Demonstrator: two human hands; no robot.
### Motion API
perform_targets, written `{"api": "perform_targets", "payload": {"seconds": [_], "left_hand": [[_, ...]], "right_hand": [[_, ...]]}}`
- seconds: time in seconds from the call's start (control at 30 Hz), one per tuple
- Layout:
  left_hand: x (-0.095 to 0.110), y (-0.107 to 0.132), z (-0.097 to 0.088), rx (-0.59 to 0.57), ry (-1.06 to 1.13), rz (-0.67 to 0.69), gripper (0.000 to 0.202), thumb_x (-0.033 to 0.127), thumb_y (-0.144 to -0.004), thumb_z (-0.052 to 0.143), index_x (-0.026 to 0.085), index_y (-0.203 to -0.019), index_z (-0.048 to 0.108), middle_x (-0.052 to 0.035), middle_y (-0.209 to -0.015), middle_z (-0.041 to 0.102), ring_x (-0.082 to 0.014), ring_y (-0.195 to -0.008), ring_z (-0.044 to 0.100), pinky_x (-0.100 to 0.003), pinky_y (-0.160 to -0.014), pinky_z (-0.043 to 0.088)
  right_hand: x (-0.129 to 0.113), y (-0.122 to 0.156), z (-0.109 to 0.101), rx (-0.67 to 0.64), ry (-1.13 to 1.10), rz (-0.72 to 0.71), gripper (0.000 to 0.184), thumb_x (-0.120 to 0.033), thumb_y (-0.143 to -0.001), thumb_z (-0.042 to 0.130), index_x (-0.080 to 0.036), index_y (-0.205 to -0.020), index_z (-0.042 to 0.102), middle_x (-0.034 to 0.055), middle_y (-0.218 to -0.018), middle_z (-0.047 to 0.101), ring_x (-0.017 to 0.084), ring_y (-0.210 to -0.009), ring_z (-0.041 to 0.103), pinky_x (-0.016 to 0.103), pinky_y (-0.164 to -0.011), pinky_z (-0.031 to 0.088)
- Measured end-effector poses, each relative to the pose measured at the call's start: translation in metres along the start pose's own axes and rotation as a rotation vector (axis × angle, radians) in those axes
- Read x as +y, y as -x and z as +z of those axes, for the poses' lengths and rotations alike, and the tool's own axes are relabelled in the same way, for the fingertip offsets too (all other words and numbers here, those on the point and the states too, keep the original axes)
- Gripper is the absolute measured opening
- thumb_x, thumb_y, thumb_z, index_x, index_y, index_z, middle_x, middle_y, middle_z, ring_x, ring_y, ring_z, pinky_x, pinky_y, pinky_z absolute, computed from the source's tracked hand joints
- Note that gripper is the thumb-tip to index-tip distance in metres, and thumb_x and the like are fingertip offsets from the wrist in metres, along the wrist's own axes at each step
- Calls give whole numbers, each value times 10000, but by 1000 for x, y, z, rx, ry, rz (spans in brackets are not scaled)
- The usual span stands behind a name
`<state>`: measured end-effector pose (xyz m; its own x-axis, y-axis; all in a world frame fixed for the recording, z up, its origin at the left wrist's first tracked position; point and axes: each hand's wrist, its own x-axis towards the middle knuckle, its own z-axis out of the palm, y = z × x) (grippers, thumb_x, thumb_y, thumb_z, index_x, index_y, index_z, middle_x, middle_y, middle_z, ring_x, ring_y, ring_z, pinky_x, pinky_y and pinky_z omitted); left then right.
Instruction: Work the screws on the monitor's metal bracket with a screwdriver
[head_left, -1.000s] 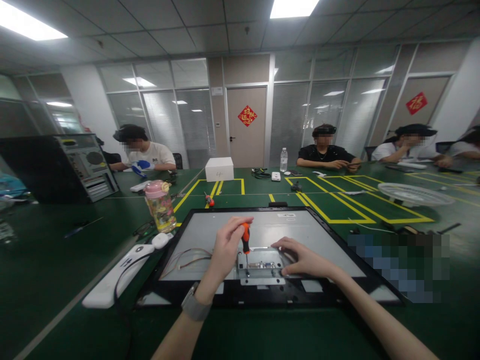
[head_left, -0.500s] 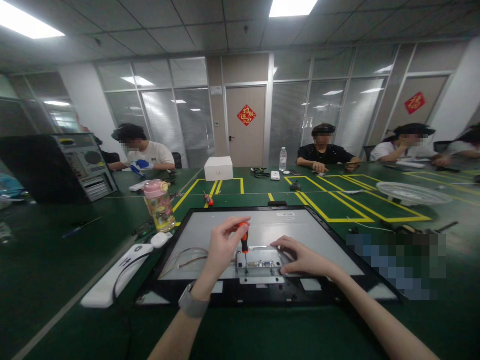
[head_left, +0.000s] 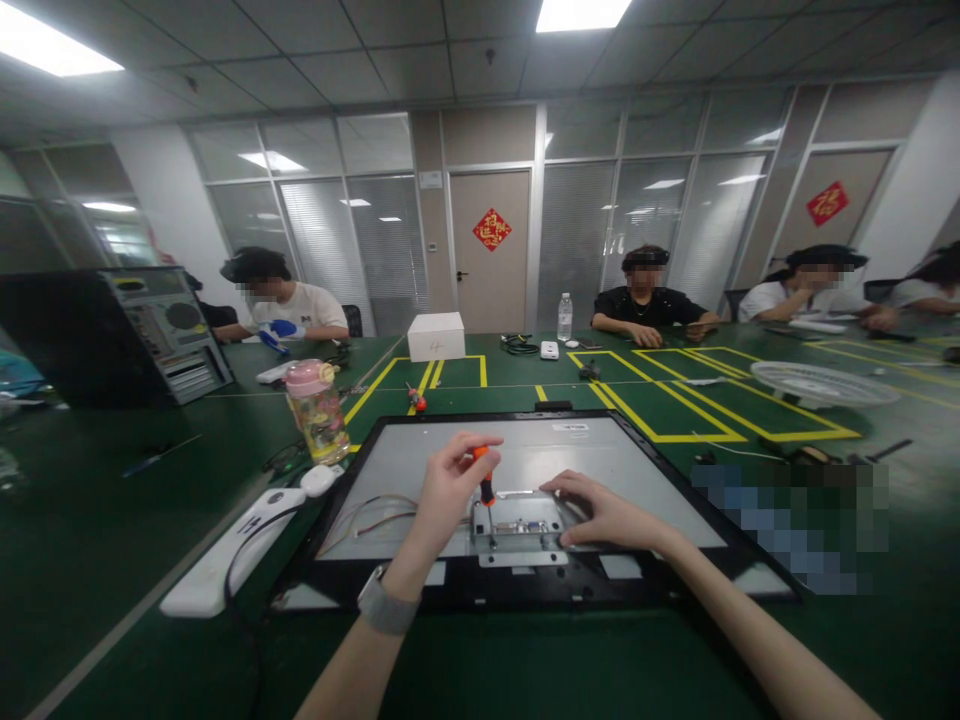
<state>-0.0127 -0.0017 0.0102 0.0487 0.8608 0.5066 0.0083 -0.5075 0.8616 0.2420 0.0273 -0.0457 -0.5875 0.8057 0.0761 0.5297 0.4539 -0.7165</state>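
A flat monitor panel lies back side up in its black frame on the green table. A small metal circuit-board cover sits at its near middle. My left hand is closed round an orange-handled screwdriver, held upright with its tip on the left side of the cover. My right hand lies with fingers pressed down on the cover's right edge. Thin wires run across the panel to the left.
A pink-capped bottle, a white mouse-like part and a long white piece lie left of the panel. A computer case stands far left. A white box and fan grille lie beyond. Several seated people work across the table.
My left hand's fingers have shifted round the screwdriver handle, covering more of it, with the tip staying on the cover. The right hand has stayed in place.
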Motion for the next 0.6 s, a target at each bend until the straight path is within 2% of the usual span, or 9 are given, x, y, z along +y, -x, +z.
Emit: {"api": "perform_targets", "payload": {"seconds": [0.17, 0.23, 0.37, 0.5, 0.6], "left_hand": [[-2, 0, -2, -49, 80, -28, 308, 333, -872, 529, 142, -1021, 720, -87, -890, 680, -193, -857, 617, -304, -792, 489], [-1, 0, -2, -53, 52, -16, 276, 327, -849, 573, 152, -1002, 722, -74, -870, 674, -183, -815, 618, -295, -756, 494], [3, 0, -2, 15, -47, 54, 146, 284, -753, 684, 173, -831, 737, -16, -799, 584, -113, -652, 555, -233, -624, 464], [2, 0, -2, -18, -16, 47, 263, 331, -867, 543, 161, -930, 733, -51, -856, 615, -160, -795, 594, -271, -731, 473], [2, 0, -1, -36, -30, 36, 267, 345, -861, 556, 161, -945, 730, -40, -810, 598, -160, -760, 586, -263, -694, 471]], "right_hand": [[1, 0, 0, 2, 4, 20, 681, -473, -662, 761, -252, -1272, 556, 82, -1277, 487, 302, -1190, 471, 430, -1047, 359], [2, 0, 0, 2, 5, 15, 684, -474, -661, 761, -247, -1273, 557, 82, -1276, 490, 304, -1193, 467, 426, -1049, 354], [2, 0, 0, 7, 7, 1, 671, -476, -667, 759, -237, -1262, 564, 85, -1259, 497, 295, -1184, 473, 420, -1047, 356], [0, 0, 0, 0, 13, 11, 679, -477, -668, 760, -236, -1269, 556, 88, -1267, 492, 294, -1192, 470, 429, -1056, 349], [-1, 0, -1, -6, 15, 18, 686, -484, -669, 755, -246, -1279, 550, 85, -1282, 488, 301, -1203, 464, 437, -1060, 345]]}}
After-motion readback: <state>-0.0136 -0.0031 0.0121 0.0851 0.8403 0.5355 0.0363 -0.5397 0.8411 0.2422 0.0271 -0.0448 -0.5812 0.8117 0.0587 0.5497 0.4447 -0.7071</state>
